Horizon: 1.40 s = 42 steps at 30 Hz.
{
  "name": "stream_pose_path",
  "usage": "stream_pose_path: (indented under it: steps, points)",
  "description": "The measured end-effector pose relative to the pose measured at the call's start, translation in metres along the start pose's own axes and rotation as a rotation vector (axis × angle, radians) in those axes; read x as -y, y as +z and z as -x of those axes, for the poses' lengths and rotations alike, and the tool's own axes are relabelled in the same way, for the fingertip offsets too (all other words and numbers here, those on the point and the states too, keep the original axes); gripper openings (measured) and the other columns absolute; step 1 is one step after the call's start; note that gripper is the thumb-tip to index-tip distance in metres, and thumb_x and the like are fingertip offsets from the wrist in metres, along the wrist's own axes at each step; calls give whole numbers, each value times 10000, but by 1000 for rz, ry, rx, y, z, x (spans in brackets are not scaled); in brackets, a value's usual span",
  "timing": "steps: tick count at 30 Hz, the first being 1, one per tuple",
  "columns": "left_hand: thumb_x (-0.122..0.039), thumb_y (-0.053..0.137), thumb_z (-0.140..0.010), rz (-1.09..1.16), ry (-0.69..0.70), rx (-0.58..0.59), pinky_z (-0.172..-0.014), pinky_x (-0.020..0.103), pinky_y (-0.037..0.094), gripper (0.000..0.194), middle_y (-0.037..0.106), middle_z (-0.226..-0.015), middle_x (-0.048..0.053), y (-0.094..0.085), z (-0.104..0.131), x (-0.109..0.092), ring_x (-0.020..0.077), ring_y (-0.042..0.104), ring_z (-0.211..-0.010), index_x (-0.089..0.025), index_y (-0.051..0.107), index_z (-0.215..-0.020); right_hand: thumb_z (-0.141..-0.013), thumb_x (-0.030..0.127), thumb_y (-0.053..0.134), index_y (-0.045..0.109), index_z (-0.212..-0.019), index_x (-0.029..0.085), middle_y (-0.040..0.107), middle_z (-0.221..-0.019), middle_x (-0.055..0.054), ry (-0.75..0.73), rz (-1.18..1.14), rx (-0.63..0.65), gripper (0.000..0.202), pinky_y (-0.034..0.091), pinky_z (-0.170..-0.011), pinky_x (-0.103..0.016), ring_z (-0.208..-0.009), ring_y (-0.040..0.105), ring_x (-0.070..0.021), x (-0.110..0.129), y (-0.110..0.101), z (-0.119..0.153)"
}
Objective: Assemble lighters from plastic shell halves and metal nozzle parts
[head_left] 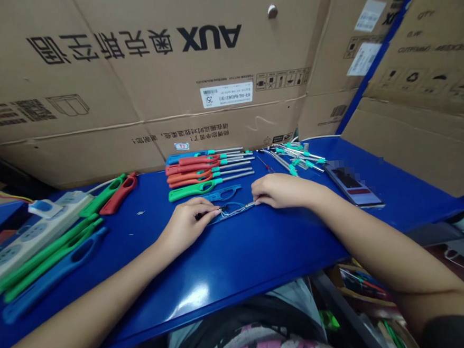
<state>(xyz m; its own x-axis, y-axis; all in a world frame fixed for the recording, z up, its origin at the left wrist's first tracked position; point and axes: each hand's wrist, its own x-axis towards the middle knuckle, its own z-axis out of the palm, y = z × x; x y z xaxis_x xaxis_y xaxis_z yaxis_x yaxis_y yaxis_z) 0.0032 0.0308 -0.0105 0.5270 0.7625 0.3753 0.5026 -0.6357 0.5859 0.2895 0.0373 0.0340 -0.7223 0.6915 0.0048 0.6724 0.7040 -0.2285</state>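
Observation:
In front of me lies a blue half-shell of a stick lighter [234, 204], with thin white wires [226, 213] and a slim rod along it. My left hand [189, 218] is closed at its handle end, pinching a small dark piece that carries the wires; the fingers hide most of it. My right hand [271, 191] pinches the rod's other end, near a metal tip. Just beyond the hands is another blue casing half [223, 192]. Behind it, a green lighter [191, 190] and several red, orange and blue lighters [192, 166] lie in a row.
A pile of metal tubes with teal collars [298, 156] and a small screwdriver [266, 164] lie at the back. A phone [352, 184] rests at the right. On the left are a power strip [33, 235] and loose coloured casings [59, 271]. Cardboard [130, 85] walls the blue table [231, 269].

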Motion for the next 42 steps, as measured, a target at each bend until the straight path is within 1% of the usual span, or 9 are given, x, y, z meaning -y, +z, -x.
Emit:
stream_pose_path:
  steps: [5,8,12,16,19,26,30,37,42]
  points:
    - [-380,613,-946,-60,44,13,-826,337,571,252,742,-968,66,-1,4,-4,203,696,-885,-199,784,-983,-883,122,593,675,-832,164,673,-877,-61,0,-16,12,105,423,-726,-290,-823,590,-178,0,-2,2]
    - [-416,660,-907,-142,97,41,-871,383,565,295,730,-1022,80,-2,7,-9,236,685,-947,-198,765,-1075,-869,134,609,669,-816,156,661,-851,-57,-2,-51,20,83,428,-704,-282,-791,579,-167,-1,-4,5]
    - [-345,639,-917,-176,129,82,-900,406,559,303,714,-1100,91,-4,9,-15,248,681,-992,-204,728,-1170,-838,135,611,688,-911,144,653,-868,-47,-49,-146,-41,106,440,-651,-261,-703,561,-130,1,-3,4]
    - [-299,628,-927,-133,126,81,-897,394,555,273,714,-1074,82,0,10,-17,235,680,-976,-206,724,-1165,-896,200,609,690,-1026,163,665,-1032,-70,-90,-184,-195,158,488,-749,-278,-860,621,-158,10,7,-4]
    - [-297,637,-927,-128,119,75,-903,404,545,267,711,-1073,78,4,11,-17,238,671,-986,-221,721,-1169,-912,268,638,700,-1013,192,661,-1091,-68,-84,-200,-208,141,497,-817,-301,-954,638,-182,18,18,-10]
    - [-289,654,-923,-109,118,75,-914,408,539,290,700,-1093,79,6,13,-17,237,657,-1003,-213,709,-1197,-906,258,657,708,-959,195,674,-1030,-46,-48,-272,-247,97,480,-790,-280,-907,649,-171,18,34,-18]
    - [-295,655,-923,-110,124,77,-937,419,537,292,703,-1104,77,7,12,-19,238,653,-1010,-221,712,-1200,-912,265,656,708,-938,197,677,-1013,-41,-78,-279,-265,89,466,-776,-267,-874,646,-160,16,39,-21]
    - [-330,619,-951,-189,156,49,-912,408,554,289,699,-1101,92,10,15,-18,239,654,-997,-209,710,-1197,-967,261,567,701,-948,208,700,-1008,-35,-116,-99,-261,145,406,-681,-249,-853,649,-158,18,40,-22]
    - [-317,582,-972,-299,217,80,-912,409,550,285,686,-1106,117,11,16,-16,255,639,-1013,-155,710,-1169,-990,254,512,698,-962,196,706,-1002,-47,-132,82,-229,197,346,-617,-261,-812,632,-156,23,36,-20]
